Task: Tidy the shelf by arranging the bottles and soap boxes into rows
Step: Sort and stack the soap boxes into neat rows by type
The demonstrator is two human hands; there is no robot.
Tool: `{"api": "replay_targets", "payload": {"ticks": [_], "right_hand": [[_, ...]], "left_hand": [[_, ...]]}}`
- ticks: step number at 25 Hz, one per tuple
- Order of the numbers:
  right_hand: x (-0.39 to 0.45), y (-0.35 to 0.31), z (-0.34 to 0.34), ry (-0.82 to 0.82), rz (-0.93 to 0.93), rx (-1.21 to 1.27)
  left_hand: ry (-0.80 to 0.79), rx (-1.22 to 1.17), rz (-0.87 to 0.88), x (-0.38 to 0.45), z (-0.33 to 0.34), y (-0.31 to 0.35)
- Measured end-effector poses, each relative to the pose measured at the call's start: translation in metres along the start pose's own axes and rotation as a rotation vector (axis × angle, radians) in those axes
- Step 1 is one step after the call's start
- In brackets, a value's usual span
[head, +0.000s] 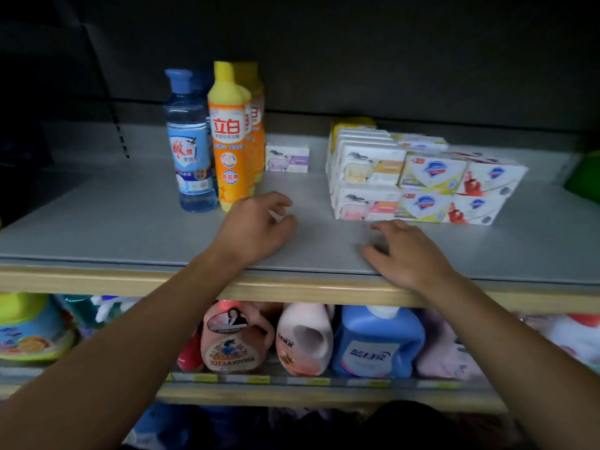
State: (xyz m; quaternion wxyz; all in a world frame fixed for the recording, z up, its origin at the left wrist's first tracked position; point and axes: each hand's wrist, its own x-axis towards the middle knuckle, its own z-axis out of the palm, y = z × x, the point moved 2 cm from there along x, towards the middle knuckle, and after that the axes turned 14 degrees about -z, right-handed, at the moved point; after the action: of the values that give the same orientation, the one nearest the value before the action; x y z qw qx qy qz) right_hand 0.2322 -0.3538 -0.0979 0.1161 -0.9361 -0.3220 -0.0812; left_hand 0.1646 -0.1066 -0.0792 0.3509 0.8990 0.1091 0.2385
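On the grey shelf (130, 222) a clear blue bottle (190, 141) stands at the left with orange-and-yellow bottles (229, 138) lined up beside and behind it. One lone soap box (287, 157) sits behind them. A stacked block of soap boxes (422, 180) fills the right side, two layers high. My left hand (259, 228) hovers over the shelf just right of the front orange bottle, fingers loosely curled, holding nothing. My right hand (406, 251) lies over the shelf's front edge, fingers relaxed, just in front of the soap stack.
A wooden lip (97, 280) edges the shelf front. Below it stand large detergent jugs, pink (237, 336), pale pink (303, 339) and blue (378, 342). A green object (584, 177) shows at the far right. The shelf's back wall is dark.
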Motion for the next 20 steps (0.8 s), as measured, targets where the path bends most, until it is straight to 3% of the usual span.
{"api": "replay_targets", "payload": {"ticks": [7, 11, 20], "right_hand": [[-0.005, 0.017, 0.011, 0.027, 0.023, -0.021], [-0.006, 0.020, 0.012, 0.043, 0.016, -0.016], [-0.008, 0.019, 0.008, 0.056, 0.037, 0.017]], "left_hand": [[-0.096, 0.116, 0.087, 0.044, 0.071, 0.060], [-0.148, 0.261, 0.027, 0.068, 0.098, 0.060], [-0.116, -0.054, -0.022, 0.052, 0.106, 0.057]]}}
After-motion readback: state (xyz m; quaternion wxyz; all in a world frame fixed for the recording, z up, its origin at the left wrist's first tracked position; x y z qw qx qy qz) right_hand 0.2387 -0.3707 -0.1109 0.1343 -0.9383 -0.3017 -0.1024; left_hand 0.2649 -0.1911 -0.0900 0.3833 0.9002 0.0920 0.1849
